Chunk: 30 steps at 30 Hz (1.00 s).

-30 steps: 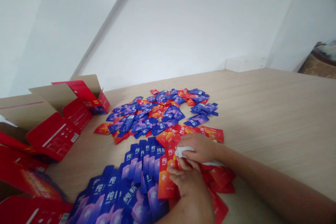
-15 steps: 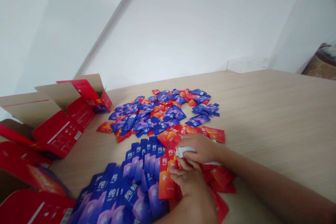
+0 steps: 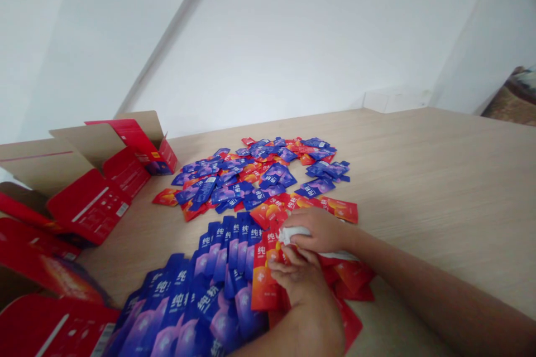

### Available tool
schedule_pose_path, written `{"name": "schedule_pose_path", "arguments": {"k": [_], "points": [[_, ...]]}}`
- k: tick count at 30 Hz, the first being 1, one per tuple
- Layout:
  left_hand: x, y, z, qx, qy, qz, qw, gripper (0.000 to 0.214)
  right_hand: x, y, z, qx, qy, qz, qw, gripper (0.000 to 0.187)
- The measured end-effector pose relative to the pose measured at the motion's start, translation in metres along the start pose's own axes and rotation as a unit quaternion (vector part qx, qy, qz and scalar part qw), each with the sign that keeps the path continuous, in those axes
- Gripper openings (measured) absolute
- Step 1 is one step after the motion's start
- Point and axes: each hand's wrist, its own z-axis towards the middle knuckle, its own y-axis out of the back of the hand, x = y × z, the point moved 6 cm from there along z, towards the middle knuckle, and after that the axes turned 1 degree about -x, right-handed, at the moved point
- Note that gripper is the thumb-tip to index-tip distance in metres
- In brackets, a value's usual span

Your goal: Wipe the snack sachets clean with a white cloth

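My right hand (image 3: 321,230) is closed around a crumpled white cloth (image 3: 293,233), pressing it onto the red sachets; more white shows beneath the wrist. Just nearer to me, my left hand (image 3: 299,279) lies with fingers spread over the same sachets, its fingertips close to the cloth. A red sachet (image 3: 264,284) with orange print pokes out left of those fingers. Blue sachets (image 3: 209,295) with purple print lie overlapped in rows to the left of my hands. Both hands and forearms hide part of the red sachets.
Farther back spreads a loose mixed heap of blue and red sachets (image 3: 234,178). Red cartons (image 3: 90,206) with raised flaps line the left side of the wooden table (image 3: 427,178). A white box (image 3: 393,100) stands against the wall at the back.
My hands keep almost the same place, the right still on the cloth and the left on the sachets. The view has shifted slightly, and the scene sits a little higher.
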Motion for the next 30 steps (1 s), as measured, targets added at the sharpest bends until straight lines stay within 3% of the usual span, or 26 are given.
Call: {"name": "schedule_pose_path", "arguments": {"k": [4,10,14,18,25,30], "points": [[0.000,-0.003,0.001,-0.004,0.006,0.002,1.000,0.050,-0.005,-0.012,0.001,0.041,0.011,-0.010,0.999,0.020],[-0.002,-0.004,0.001,-0.026,0.020,0.020,0.999,0.048,-0.028,-0.012,0.001,-0.001,-0.068,-0.074,0.995,0.024],[-0.004,-0.005,0.002,-0.037,0.027,0.035,0.998,0.046,-0.015,0.000,0.000,-0.016,-0.032,-0.042,0.998,0.024],[-0.004,-0.004,0.002,-0.041,0.028,0.050,0.998,0.047,-0.005,-0.006,-0.001,0.033,0.017,-0.001,0.999,0.023],[-0.002,0.007,-0.003,-0.042,0.024,0.078,0.996,0.053,-0.031,-0.009,-0.002,-0.004,-0.073,-0.073,0.995,0.025],[-0.002,0.009,-0.003,-0.019,0.005,0.120,0.993,0.058,-0.017,0.000,-0.002,-0.005,-0.024,-0.021,0.999,0.025]]}}
